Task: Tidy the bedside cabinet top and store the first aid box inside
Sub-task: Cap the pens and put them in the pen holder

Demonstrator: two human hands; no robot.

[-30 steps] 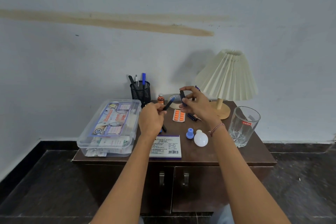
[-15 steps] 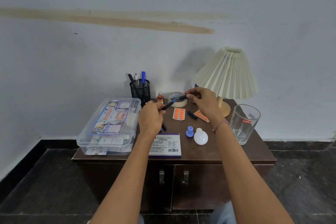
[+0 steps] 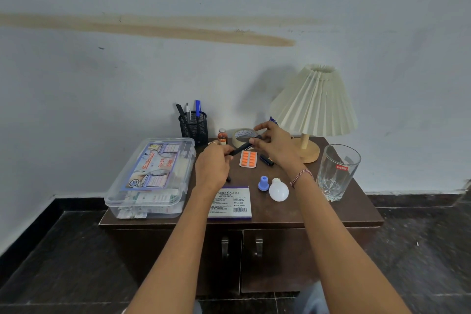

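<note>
Caught mid-tidy over the cabinet top (image 3: 318,211). Gripped a black pen (image 3: 240,149) in the left hand (image 3: 212,168), curled tight round the barrel. Pinched the pen's far end with the right hand (image 3: 276,145), just in front of the tape roll (image 3: 240,134). Looked very much like pressing a cap home, though couldn't make out the seam. Spotted something dark poking out below the left fist, too; couldn't tell what.

Left the first aid box (image 3: 153,176) untouched at the left end of the top, lid on, outside the closed cabinet doors (image 3: 275,257). Judged the job early: plenty left to clear, namely the orange tablet strip (image 3: 248,159), the stamp pad (image 3: 230,202), the white bulb (image 3: 279,190), the blue cap (image 3: 263,183) and a loose black piece (image 3: 266,160).

Called next for a short reach left and back to drop the pen upright into the mesh pen holder (image 3: 193,126), in beside the pens already there. Needed care not to clip the small brown bottle (image 3: 222,136) just right of the holder.
</note>
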